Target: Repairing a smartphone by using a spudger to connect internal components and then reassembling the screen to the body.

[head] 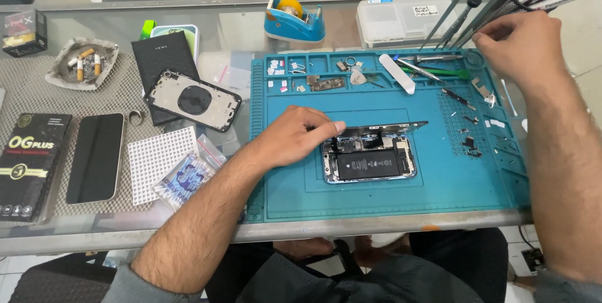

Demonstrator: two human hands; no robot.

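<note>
Nearest us, on the teal silicone repair mat (pixel 439 184), lies the opened smartphone chassis with its black battery exposed (pixel 369 164). The dark display panel (pixel 382 128) is already lifted and stands hinged along the chassis's twelve o'clock edge. We judge the opening step done; the battery and boards appear still seated, so the internal work is left. Our left hand (pixel 295 137), at nine o'clock of the chassis, pinches the raised panel's near end between thumb and fingertips. At three o'clock, small screws and brackets (pixel 470 143) rest on the mat. Farther off, at one o'clock, our right hand (pixel 517 42) reaches with curled fingers into the cluster of metal tools (pixel 464 17); we cannot tell whether it grips one.
</note>
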